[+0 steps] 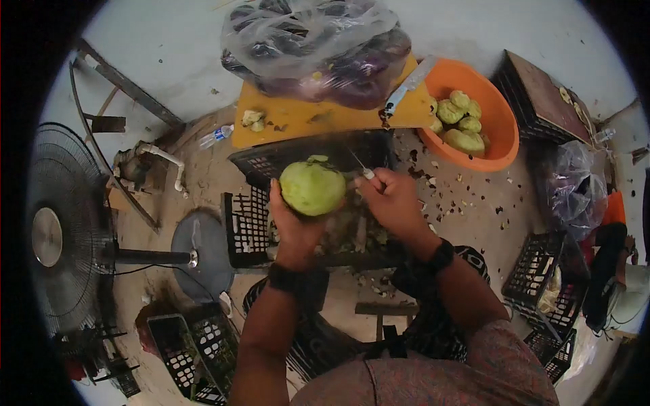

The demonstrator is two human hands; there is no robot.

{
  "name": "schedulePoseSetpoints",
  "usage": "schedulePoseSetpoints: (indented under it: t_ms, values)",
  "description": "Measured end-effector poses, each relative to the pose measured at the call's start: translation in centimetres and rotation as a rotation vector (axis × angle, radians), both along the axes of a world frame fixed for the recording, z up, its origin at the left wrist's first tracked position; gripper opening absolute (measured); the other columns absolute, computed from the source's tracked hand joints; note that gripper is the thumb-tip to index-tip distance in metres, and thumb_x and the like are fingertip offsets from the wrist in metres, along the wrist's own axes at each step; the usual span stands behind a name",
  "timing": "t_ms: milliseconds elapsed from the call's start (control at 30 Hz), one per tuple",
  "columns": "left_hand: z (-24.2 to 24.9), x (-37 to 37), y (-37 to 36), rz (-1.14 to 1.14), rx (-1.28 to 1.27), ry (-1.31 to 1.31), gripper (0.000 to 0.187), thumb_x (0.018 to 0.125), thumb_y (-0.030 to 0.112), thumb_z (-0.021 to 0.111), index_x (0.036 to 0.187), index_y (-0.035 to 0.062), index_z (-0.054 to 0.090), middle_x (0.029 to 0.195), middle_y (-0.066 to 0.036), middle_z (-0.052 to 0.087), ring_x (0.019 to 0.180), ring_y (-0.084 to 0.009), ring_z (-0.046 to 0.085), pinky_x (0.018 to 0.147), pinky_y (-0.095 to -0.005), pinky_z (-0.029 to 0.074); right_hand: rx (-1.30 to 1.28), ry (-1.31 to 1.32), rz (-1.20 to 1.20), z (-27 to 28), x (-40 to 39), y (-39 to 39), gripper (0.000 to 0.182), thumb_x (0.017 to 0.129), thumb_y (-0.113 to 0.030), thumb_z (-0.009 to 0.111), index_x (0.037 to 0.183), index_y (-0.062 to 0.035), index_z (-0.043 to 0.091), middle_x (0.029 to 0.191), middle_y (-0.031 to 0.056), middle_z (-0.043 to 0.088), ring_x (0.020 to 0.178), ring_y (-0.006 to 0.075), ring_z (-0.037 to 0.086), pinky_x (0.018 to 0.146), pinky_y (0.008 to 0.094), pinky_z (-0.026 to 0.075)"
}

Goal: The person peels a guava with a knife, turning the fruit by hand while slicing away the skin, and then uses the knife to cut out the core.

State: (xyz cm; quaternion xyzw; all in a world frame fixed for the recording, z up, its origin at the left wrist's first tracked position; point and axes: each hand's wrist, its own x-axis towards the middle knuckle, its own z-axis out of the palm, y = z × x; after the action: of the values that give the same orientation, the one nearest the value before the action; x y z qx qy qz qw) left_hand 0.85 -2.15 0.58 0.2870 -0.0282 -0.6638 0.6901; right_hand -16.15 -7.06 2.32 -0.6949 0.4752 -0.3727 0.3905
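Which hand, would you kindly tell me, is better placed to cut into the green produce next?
Probably the right: the right hand grips a small knife close beside the green produce, while the left hand cradles that piece and seems better suited to steadying it.

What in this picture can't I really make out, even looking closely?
All in the head view:
- Green fruit: underside, hidden by the fruit itself and the left hand.
- Small knife: rest of its handle, covered by the right hand.
- Black crate: floor, hidden under dim scraps.
- Plastic bag: exact contents, obscured by folds and glare.
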Motion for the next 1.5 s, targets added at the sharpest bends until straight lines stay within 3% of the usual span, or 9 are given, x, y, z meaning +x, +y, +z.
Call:
schedulePoseSetpoints:
  t_ms: [33, 167, 267, 333, 600, 867, 1033, 1133, 1500]
  values:
    - [-0.4, 0.1, 0.0, 0.005, -0.002, 0.000, 0.067, 0.090, 0.061, 0.028, 0.132, 0.0120, 0.045, 0.134, -0.015, 0.048, 0.121, -0.0374, 0.047, 0.098, -0.0564, 0.037, -0.022, -0.026, 0.015, -0.1, 0.2, 0.1, 0.021, 0.082, -0.012, 0.066, 0.072, -0.0017, 0.051, 0.058, 0.0015, 0.042, 0.057, 0.0056, 0.038, 0.049, 0.0277, 0.035]
    - [-0.7, 0.1, 0.1, 0.031, 0.041, 0.035, 0.066, 0.090, 0.060, 0.028, 0.133, 0.0127, 0.046, 0.134, -0.014, 0.048, 0.121, -0.0354, 0.047, 0.100, -0.0550, 0.037, -0.432, -0.045, -0.008, -2.2, 1.5, -0.2, 0.016, 0.082, -0.013, 0.067, 0.081, -0.0005, 0.058, 0.060, 0.0000, 0.049, 0.056, 0.0058, 0.045, 0.051, 0.0274, 0.041]
    - [-0.5, 0.2, 0.0, 0.057, 0.036, 0.055, 0.064, 0.091, 0.058, 0.029, 0.132, 0.0120, 0.046, 0.132, -0.014, 0.050, 0.121, -0.0336, 0.048, 0.101, -0.0525, 0.037, -0.159, -0.126, 0.048, -1.7, 1.8, 0.4, 0.021, 0.083, -0.016, 0.066, 0.094, 0.0011, 0.061, 0.064, -0.0009, 0.052, 0.054, 0.0075, 0.052, 0.050, 0.0261, 0.044]
    - [-1.1, 0.6, -0.1, 0.066, -0.008, 0.079, 0.064, 0.092, 0.057, 0.029, 0.132, 0.0112, 0.047, 0.132, -0.013, 0.051, 0.121, -0.0326, 0.048, 0.101, -0.0509, 0.037, 0.372, -0.082, 0.154, 1.1, 1.4, 0.7, 0.025, 0.085, -0.020, 0.066, 0.096, 0.0012, 0.059, 0.066, -0.0013, 0.053, 0.051, 0.0076, 0.052, 0.047, 0.0246, 0.043]
    - [-1.5, 0.8, -0.3, 0.095, -0.145, -0.090, 0.037, 0.098, 0.032, 0.037, 0.121, 0.0074, 0.052, 0.119, -0.010, 0.058, 0.108, -0.0240, 0.057, 0.095, -0.0394, 0.044, 0.562, -0.233, 0.190, 0.5, 1.2, 0.9, 0.027, 0.087, -0.026, 0.065, 0.093, -0.0005, 0.059, 0.066, -0.0018, 0.053, 0.049, 0.0066, 0.052, 0.045, 0.0228, 0.041]
    - [1.0, -0.2, 0.3, -0.138, -0.118, -0.021, 0.053, 0.099, 0.044, 0.026, 0.129, 0.0055, 0.047, 0.124, -0.013, 0.055, 0.113, -0.0278, 0.054, 0.098, -0.0419, 0.041, 0.570, -0.231, 0.192, 0.8, 0.4, 0.4, 0.036, 0.082, -0.030, 0.070, 0.097, 0.0024, 0.061, 0.072, 0.0034, 0.060, 0.062, 0.0075, 0.055, 0.053, 0.0268, 0.049]
    - [0.5, -0.8, -0.1, -0.154, -0.053, -0.073, 0.060, 0.096, 0.052, 0.025, 0.134, 0.0102, 0.044, 0.130, -0.013, 0.052, 0.120, -0.0308, 0.050, 0.099, -0.0496, 0.040, 0.183, -0.159, 0.089, -1.1, 1.4, 1.3, 0.071, 0.073, -0.035, 0.075, 0.125, 0.0047, 0.049, 0.102, 0.0184, 0.066, 0.093, 0.0253, 0.064, 0.083, 0.0348, 0.050]
    - [0.1, -0.9, -0.2, -0.098, -0.053, -0.110, 0.060, 0.095, 0.054, 0.025, 0.133, 0.0113, 0.045, 0.129, -0.013, 0.053, 0.119, -0.0309, 0.050, 0.098, -0.0505, 0.041, 0.170, 0.010, 0.082, -0.3, 1.5, 1.3, 0.078, 0.071, -0.037, 0.076, 0.129, 0.0051, 0.043, 0.107, 0.0212, 0.064, 0.100, 0.0304, 0.063, 0.086, 0.0364, 0.049]
    - [1.0, -0.7, 0.2, -0.128, -0.053, 0.024, 0.063, 0.093, 0.060, 0.027, 0.133, 0.0151, 0.046, 0.133, -0.012, 0.050, 0.121, -0.0319, 0.049, 0.098, -0.0537, 0.038, 0.159, -0.105, 0.088, -1.6, 0.5, 0.9, 0.043, 0.082, -0.022, 0.063, 0.118, -0.0002, 0.054, 0.092, 0.0206, 0.066, 0.086, 0.0309, 0.066, 0.074, 0.0376, 0.051]
